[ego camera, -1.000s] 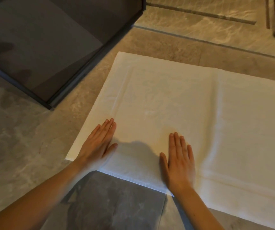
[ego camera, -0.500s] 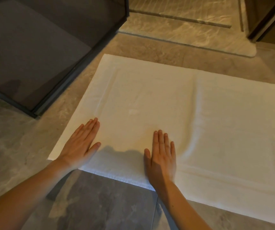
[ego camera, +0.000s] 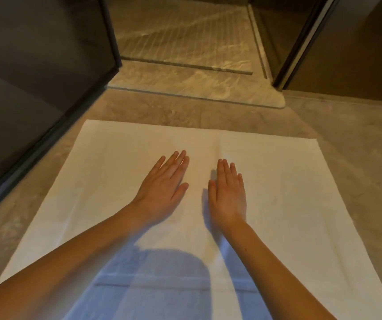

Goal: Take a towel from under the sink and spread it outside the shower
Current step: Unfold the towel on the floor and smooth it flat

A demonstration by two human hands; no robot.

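A white towel (ego camera: 289,181) lies flat and spread out on the stone floor, just in front of the shower threshold (ego camera: 197,88). Both of my palms rest on its middle, fingers straight and pointing toward the shower. My left hand (ego camera: 164,188) sits left of centre, and my right hand (ego camera: 228,192) lies beside it with a narrow gap between them. Neither hand grips the cloth. My shadow darkens the near part of the towel.
A dark glass shower panel (ego camera: 35,77) with a black frame runs along the left. The wet marble shower floor (ego camera: 185,38) lies straight ahead behind a raised sill. Another dark frame post (ego camera: 300,42) stands at the right. Bare stone floor (ego camera: 358,139) surrounds the towel.
Both hands have slid from the towel's near edge toward its middle and drawn closer together. The view has swung to face the shower opening squarely.
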